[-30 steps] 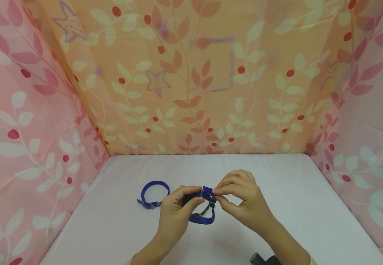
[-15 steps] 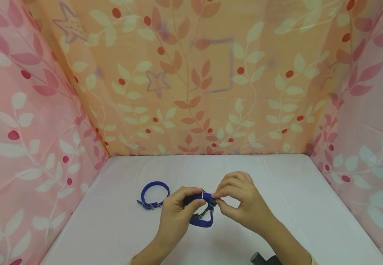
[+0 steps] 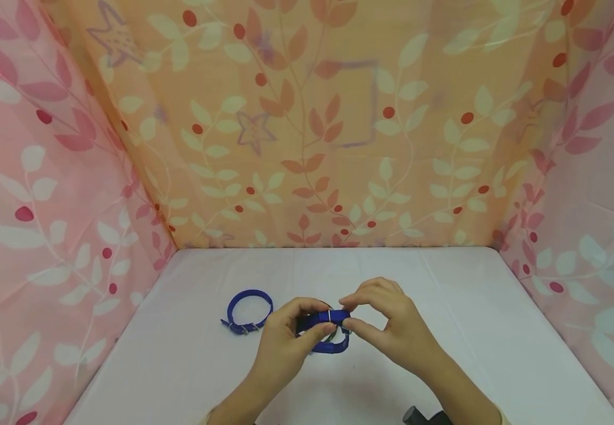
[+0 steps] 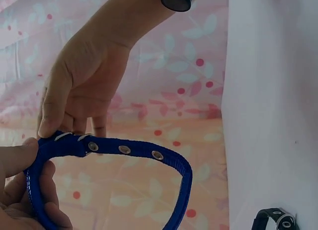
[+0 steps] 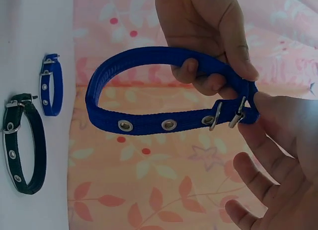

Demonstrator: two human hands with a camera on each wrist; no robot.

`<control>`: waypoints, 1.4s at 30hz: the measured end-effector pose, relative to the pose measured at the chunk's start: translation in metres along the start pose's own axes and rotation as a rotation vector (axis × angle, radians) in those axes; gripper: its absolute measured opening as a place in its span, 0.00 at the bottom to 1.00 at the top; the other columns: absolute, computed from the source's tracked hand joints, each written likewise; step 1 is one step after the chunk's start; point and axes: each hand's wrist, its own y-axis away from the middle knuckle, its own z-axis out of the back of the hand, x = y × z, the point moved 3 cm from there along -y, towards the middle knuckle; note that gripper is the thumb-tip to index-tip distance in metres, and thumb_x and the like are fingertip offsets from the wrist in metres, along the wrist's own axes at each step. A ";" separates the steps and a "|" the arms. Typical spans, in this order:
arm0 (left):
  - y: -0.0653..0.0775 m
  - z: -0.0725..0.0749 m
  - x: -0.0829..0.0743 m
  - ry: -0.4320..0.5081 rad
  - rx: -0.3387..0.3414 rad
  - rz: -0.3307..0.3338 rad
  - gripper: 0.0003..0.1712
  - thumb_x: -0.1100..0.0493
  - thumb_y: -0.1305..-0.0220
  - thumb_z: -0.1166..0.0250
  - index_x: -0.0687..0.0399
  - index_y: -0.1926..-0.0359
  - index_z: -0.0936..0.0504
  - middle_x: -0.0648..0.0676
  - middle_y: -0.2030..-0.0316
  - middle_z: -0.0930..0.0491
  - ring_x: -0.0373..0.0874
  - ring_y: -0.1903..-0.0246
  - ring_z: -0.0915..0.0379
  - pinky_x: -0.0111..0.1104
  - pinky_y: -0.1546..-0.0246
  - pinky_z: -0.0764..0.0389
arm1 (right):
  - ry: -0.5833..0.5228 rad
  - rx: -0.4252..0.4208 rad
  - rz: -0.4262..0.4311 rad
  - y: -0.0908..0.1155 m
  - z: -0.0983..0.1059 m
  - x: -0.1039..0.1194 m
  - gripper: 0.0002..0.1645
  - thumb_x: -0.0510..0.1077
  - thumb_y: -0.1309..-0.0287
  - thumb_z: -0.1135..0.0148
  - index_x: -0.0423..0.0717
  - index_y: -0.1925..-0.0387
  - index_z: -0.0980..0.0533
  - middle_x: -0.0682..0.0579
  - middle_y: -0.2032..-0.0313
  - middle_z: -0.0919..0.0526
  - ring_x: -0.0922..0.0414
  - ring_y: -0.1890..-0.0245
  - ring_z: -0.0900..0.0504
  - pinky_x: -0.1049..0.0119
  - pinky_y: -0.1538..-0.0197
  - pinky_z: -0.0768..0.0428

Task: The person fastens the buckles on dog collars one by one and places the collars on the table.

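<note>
A blue collar [image 3: 341, 316] with metal eyelets and a buckle is held up off the table between both hands. My left hand [image 3: 285, 336] grips its band between thumb and curled fingers. At the buckle end, my right hand [image 3: 388, 313] pinches the collar between thumb and index finger, while its other fingers stand loose in the right wrist view. The band forms a closed loop, its strap passing through the buckle [image 5: 237, 115]. A dark green collar [image 5: 14, 140] lies lower on the table, mostly hidden behind the held collar in the head view.
A second blue collar [image 3: 250, 292], buckled into a ring, lies on the white table [image 3: 179, 354] to the left. A dark cylindrical object [image 3: 415, 415] shows near the right forearm. Leaf-patterned cloth walls [image 3: 312, 147] stand at the back and sides.
The strap end near the buckle, raised a second ago, now lies flat along the held collar. Both hands have shifted slightly, and the right thumb and index finger sit further apart.
</note>
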 end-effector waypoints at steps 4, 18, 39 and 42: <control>0.000 0.000 -0.002 0.024 0.001 0.018 0.13 0.57 0.37 0.26 0.46 0.52 0.16 0.49 0.56 0.16 0.46 0.56 0.16 0.33 0.55 0.13 | -0.036 0.011 -0.060 0.000 0.000 -0.001 0.16 0.46 0.45 0.22 0.63 0.54 0.16 0.69 0.59 0.15 0.63 0.49 0.21 0.63 0.40 0.28; 0.002 0.001 -0.001 0.054 0.002 0.011 0.14 0.58 0.38 0.26 0.46 0.52 0.15 0.51 0.56 0.14 0.47 0.57 0.15 0.34 0.55 0.13 | -0.127 0.049 -0.060 0.000 -0.003 -0.002 0.15 0.46 0.43 0.23 0.62 0.54 0.15 0.65 0.57 0.15 0.62 0.49 0.20 0.65 0.44 0.21; -0.004 0.029 -0.010 0.095 -0.049 -0.031 0.14 0.61 0.35 0.28 0.54 0.49 0.14 0.55 0.54 0.14 0.45 0.56 0.18 0.29 0.55 0.15 | -0.025 0.065 -0.132 0.000 0.007 -0.011 0.11 0.49 0.46 0.21 0.67 0.62 0.15 0.72 0.64 0.16 0.66 0.55 0.19 0.62 0.50 0.22; -0.006 0.034 -0.011 0.098 -0.043 -0.028 0.14 0.62 0.36 0.28 0.55 0.49 0.13 0.54 0.54 0.13 0.44 0.56 0.17 0.30 0.55 0.15 | -0.026 0.033 -0.119 -0.001 0.011 -0.010 0.13 0.46 0.47 0.21 0.66 0.62 0.15 0.71 0.64 0.15 0.65 0.54 0.19 0.64 0.48 0.23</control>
